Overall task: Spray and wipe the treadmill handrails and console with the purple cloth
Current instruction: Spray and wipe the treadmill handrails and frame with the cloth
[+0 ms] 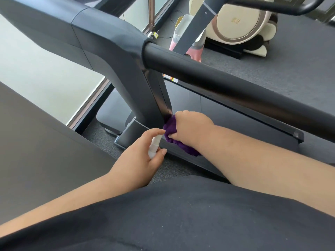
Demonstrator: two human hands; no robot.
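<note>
Looking down past our dark shirt, we had both hands low beside the treadmill upright. Our left hand was curled round a small white spray bottle, its nozzle end pointing up toward the cloth and a finger over the top. Just beyond it, our right hand gripped the purple cloth bunched in its fingers, pressing it against the foot of the upright near the base.

The handrail lay above and beyond both hands, a thick black bar whose long axis ran from the upright's collar at upper left down toward the right edge of view. Our right arm passed beneath it, so we judged the right hand the nearer one for carrying the cloth up onto the rail and drawing it along that length. The console sat farther off at upper left, untouched by either hand. Farthest away stood a cream-coloured machine on the grey floor.
</note>
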